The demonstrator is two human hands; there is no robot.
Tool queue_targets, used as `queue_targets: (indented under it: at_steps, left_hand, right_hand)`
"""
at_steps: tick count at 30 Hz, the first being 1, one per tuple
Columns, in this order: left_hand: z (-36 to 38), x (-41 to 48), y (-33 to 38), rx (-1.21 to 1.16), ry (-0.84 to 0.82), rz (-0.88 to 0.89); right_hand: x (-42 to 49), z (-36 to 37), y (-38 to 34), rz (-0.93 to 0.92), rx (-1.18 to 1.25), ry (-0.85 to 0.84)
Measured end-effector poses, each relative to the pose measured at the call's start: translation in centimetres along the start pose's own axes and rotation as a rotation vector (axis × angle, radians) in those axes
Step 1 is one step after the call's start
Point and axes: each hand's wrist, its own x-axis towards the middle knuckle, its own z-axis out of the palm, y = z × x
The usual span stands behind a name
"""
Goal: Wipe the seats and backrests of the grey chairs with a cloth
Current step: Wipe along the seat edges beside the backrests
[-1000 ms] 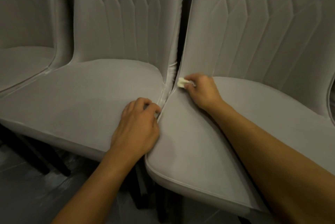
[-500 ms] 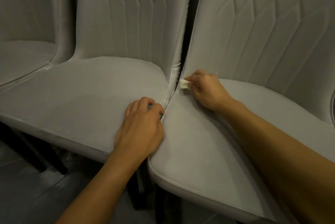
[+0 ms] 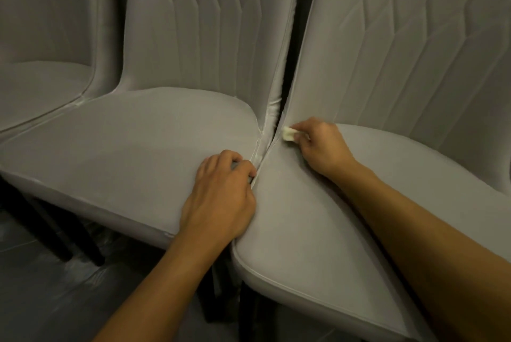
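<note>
The right hand [image 3: 322, 145] pinches a small cloth [image 3: 289, 133] at the right chair [image 3: 318, 217]'s back corner; the left hand [image 3: 221, 198] grips the seat edge — most wiping seemingly remains.

Plain matte grey on the seat of the middle chair [image 3: 124, 148] and of the right chair [image 3: 304, 217]; same grey on the left chair [image 3: 41, 87]. Quilted in vertical zigzag lines on the backrests [image 3: 207, 23]. Pale cream-white for the cloth [image 3: 288, 134]. Black for the chair legs [image 3: 55, 239]. Dark grey, faintly glossy, for the floor [image 3: 55, 303]
</note>
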Motion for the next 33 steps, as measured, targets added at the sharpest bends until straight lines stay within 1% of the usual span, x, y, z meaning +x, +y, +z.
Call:
queue_targets:
  at_steps: [1,3,4,6,7,9,10,11,12,14,15,16,17,19,21,22,23,24,25,26,27,29,30,31,33]
  left_hand:
    - [0.0,0.0,0.0,-0.003,-0.002,0.003]
    - [-0.1,0.0,0.0,-0.010,-0.005,0.006]
    - [-0.1,-0.1,-0.1,-0.016,-0.004,0.004]
    - [-0.2,-0.1,-0.2,-0.035,-0.004,0.004]
    - [-0.2,0.0,-0.2,-0.045,-0.008,0.010]
    - [-0.3,0.0,-0.2,-0.082,0.001,0.023]
    - [-0.4,0.0,-0.1,-0.114,0.013,0.009]
    - [-0.6,0.0,0.0,-0.158,0.030,-0.025]
    - [-0.9,0.0,0.1,-0.211,0.047,-0.079]
    - [-1.4,0.0,0.3,-0.323,0.065,-0.191]
    - [-1.6,0.0,0.4,-0.352,0.067,-0.214]
    - [-1.8,0.0,0.3,-0.355,0.048,-0.213]
    - [-2.0,-0.1,0.2,-0.325,0.012,-0.193]
    - [-2.6,-0.1,-0.3,-0.140,-0.064,-0.105]
    - [-3.2,0.1,-1.0,0.057,-0.121,0.002]
    - [-3.4,0.2,-1.5,0.087,-0.139,0.033]
    - [-3.5,0.3,-1.9,0.075,-0.151,0.046]
    - [-3.3,0.4,-2.3,0.047,-0.152,0.056]
    - [-3.2,0.5,-2.6,0.011,-0.138,0.062]
    - [-3.0,0.6,-2.9,-0.034,-0.120,0.057]
    - [-3.0,0.8,-3.1,-0.081,-0.105,0.039]
    - [-3.1,1.2,-3.4,-0.197,-0.110,-0.042]
    - [-3.3,1.3,-3.6,-0.262,-0.114,-0.086]
    - [-3.5,1.4,-3.6,-0.317,-0.115,-0.118]
    - [-3.9,1.3,-3.9,-0.381,-0.107,-0.137]
  right_hand:
    - [0.0,0.6,-0.2,-0.007,-0.015,0.002]
    - [-0.6,0.9,-0.8,-0.117,0.034,-0.047]
    - [-1.2,0.4,-1.3,-0.204,0.068,-0.101]
    - [-2.8,-1.2,-2.8,-0.352,0.122,-0.274]
    - [-3.5,-2.2,-3.5,-0.367,0.162,-0.395]
    - [-4.8,-4.4,-4.6,-0.278,0.282,-0.641]
    - [-5.0,-5.1,-4.7,-0.224,0.348,-0.675]
    - [-5.0,-5.4,-4.7,-0.174,0.399,-0.623]
    - [-4.5,-5.2,-4.5,-0.127,0.410,-0.486]
    - [-3.1,-3.6,-4.4,-0.058,0.271,-0.175]
    - [-2.4,-2.4,-4.7,-0.034,0.184,-0.102]
    - [-1.7,-1.1,-5.0,-0.015,0.127,-0.088]
    - [-1.4,0.2,-5.4,-0.001,0.091,-0.111]
    - [-2.0,2.0,-6.5,-0.023,0.022,-0.139]
    - [-3.8,1.1,-7.4,-0.121,0.019,-0.179]
    - [-4.9,0.0,-7.7,-0.190,0.076,-0.248]
    - [-5.8,-1.2,-7.9,-0.249,0.174,-0.358]
    - [-6.6,-2.6,-8.0,-0.262,0.292,-0.485]
    - [-7.0,-3.6,-7.8,-0.233,0.398,-0.589]
    - [-6.9,-3.9,-7.5,-0.201,0.445,-0.602]
    - [-6.3,-3.5,-6.9,-0.177,0.410,-0.508]
    - [-4.8,-1.8,-6.0,-0.117,0.195,-0.217]
    - [-4.4,-0.9,-6.2,-0.092,0.119,-0.127]
    - [-4.3,-0.1,-6.7,-0.114,0.085,-0.104]
    - [-5.2,1.0,-8.0,-0.295,0.049,-0.152]
